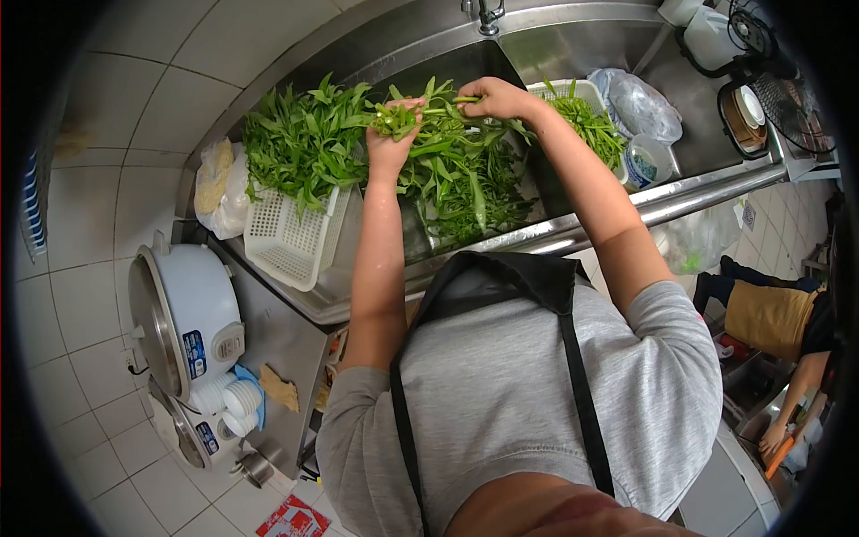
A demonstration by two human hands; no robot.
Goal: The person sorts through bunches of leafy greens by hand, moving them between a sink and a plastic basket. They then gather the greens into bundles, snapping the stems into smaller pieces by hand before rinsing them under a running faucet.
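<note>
My left hand (395, 125) is closed around a bunch of leafy greens (390, 116), their pale cut stem ends showing. To its right, my right hand (494, 98) pinches a green stem (440, 110) that runs across toward the bunch. Beneath both hands, more loose greens (479, 183) fill the sink basin (420, 237). A big heap of the same long-leaved greens (304, 143) lies on a white perforated basket (284, 237) at the left. Right of my right forearm, a white basket (586, 89) holds thinner greens (586, 130).
A faucet (489, 18) rises behind the basins. A plastic bag (640, 103) and a clear tub (648, 161) stand at the right. Left are a bag (224, 188) and large rice cookers (192, 309) with white bowls (237, 398). Another person (769, 318) works at far right.
</note>
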